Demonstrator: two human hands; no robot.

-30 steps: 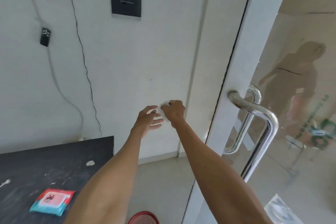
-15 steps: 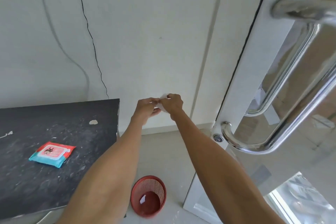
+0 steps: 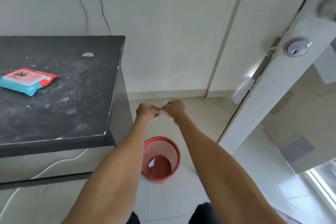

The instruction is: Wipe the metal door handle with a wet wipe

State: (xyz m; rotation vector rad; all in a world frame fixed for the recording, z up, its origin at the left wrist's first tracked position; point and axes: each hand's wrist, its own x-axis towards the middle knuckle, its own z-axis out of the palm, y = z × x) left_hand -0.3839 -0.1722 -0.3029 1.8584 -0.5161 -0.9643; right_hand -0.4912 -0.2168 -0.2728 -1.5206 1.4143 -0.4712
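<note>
Head view: the gaze has dropped since a second ago, so the handle [image 3: 328, 8] now sits in the top right corner, only a blurred stub above the lock [image 3: 297, 49]. Both hands have come down too. The left hand [image 3: 148, 112] and right hand [image 3: 174, 110] pinch the wipe [image 3: 165, 104] between curled fingers, just beyond the bin [image 3: 161, 158]. Wiping looks finished — binning seems next. The counter [image 3: 54, 96] edge is just left and the door [image 3: 272, 96] edge right — open floor between.
</note>
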